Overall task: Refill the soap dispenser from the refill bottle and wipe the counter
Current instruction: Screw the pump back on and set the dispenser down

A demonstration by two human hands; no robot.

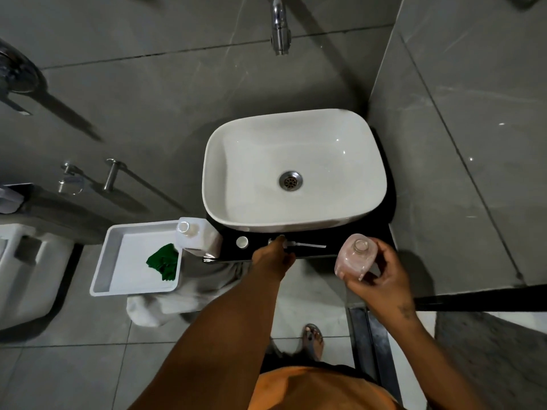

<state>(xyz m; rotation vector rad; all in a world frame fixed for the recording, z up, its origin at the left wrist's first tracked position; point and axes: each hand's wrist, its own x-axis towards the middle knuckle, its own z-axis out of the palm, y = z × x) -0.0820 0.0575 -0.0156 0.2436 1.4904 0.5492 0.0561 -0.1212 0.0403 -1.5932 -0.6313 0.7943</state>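
Observation:
My right hand (381,270) holds the clear soap dispenser bottle (353,254), pinkish and with its neck uncapped, tilted just off the front right of the black counter (334,236). My left hand (273,255) rests on the pump head (282,242) lying on the counter, its white tube (310,245) pointing right. The refill bottle (196,235), a translucent jug with an open mouth, stands at the counter's left end. Its white cap (242,242) lies beside it. A green cloth (162,261) lies in a white tray (103,270).
A white basin (225,161) fills most of the counter, with a chrome tap (279,28) above it. A toilet (26,261) stands at the left, a white bag (159,306) below the tray. My foot (313,340) is on the tiled floor.

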